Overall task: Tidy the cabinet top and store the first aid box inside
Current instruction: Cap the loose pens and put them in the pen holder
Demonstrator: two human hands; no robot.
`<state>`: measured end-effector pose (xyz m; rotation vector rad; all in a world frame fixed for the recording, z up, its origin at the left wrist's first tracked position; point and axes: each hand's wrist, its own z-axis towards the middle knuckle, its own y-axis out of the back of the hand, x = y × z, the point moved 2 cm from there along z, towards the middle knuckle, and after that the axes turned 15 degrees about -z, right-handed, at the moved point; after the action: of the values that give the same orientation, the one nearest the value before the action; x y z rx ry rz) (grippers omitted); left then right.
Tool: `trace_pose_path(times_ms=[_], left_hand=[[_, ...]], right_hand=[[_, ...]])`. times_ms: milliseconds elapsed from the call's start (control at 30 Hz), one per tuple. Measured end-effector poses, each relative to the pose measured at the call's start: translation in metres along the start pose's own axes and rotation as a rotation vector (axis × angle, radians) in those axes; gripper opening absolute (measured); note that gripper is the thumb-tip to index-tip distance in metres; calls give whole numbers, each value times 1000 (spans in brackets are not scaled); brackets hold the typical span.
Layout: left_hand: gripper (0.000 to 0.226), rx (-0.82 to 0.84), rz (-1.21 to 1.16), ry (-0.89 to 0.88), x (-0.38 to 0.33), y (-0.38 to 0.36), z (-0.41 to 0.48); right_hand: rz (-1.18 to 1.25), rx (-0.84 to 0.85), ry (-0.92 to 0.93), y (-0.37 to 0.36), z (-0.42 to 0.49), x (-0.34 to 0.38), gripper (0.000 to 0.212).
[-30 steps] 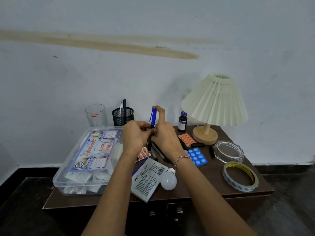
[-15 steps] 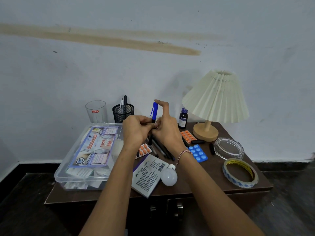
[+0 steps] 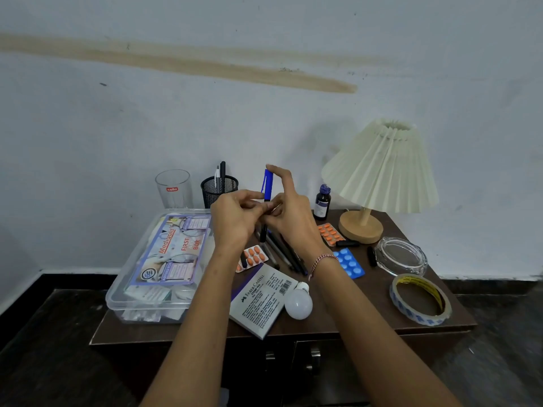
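Note:
A clear plastic first aid box (image 3: 164,265) with a printed label lies on the left of the dark wooden cabinet top (image 3: 338,321). Both my hands are raised over the middle of the top. My left hand (image 3: 235,218) and my right hand (image 3: 289,212) together hold a pen with a blue cap (image 3: 268,185) upright. The right forefinger rests on the cap's top. Several dark pens (image 3: 282,251) lie on the top under my hands. A black mesh pen holder (image 3: 219,189) with two pens stands at the back.
A glass (image 3: 174,189) stands at the back left. A dark bottle (image 3: 322,202) and a lamp (image 3: 379,171) stand at the back right. Orange (image 3: 330,234) and blue (image 3: 349,262) pill strips, a stamp pad box (image 3: 263,299), a bulb (image 3: 298,302), a glass ashtray (image 3: 401,255) and a tape roll (image 3: 420,299) lie around.
My hands stay together on the blue-capped pen and have barely moved. The view has shifted a little.

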<state>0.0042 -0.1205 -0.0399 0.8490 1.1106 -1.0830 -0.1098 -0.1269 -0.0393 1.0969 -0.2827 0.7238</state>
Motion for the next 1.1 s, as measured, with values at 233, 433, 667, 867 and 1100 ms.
trace_pose_path(times_ms=[233, 433, 667, 867, 1100], left_hand=[[13, 15, -108, -38, -17, 21, 35], [10, -40, 17, -162, -28, 41, 90], [14, -18, 127, -152, -12, 45, 129], [15, 34, 272, -111, 12, 41, 149], [21, 72, 692, -123, 25, 31, 159]], right_hand=[[81, -21, 80, -2, 39, 20, 78], [57, -113, 139, -15, 90, 39, 59], [15, -100, 167, -45, 129, 31, 43], [11, -40, 124, -67, 143, 11, 35], [-47, 20, 25, -86, 147, -9, 36]])
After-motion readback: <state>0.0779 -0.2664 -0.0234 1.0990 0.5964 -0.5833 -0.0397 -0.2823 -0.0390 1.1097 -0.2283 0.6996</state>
